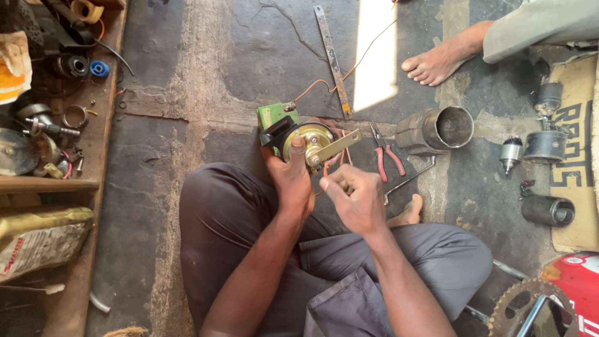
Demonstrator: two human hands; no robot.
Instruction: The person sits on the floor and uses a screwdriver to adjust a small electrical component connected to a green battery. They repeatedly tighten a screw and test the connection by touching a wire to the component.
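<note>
My left hand (292, 181) grips a round brass-coloured horn unit (312, 138) with a black rim, thumb pressed on its face. A flat metal bracket (337, 147) sticks out from it to the right. The unit rests against a green block (272, 115) on the stone floor. My right hand (355, 198) is closed just below the bracket, fingers pinched on a thin orange wire (324, 168). I sit cross-legged in grey trousers.
Red-handled pliers (385, 155) and a metal rod lie right of the horn. A ribbed metal cylinder (437, 130) lies further right. Another person's bare foot (437, 62) rests at top right. Small motor parts (544, 145) sit on cardboard. A cluttered wooden shelf (50, 125) runs along the left.
</note>
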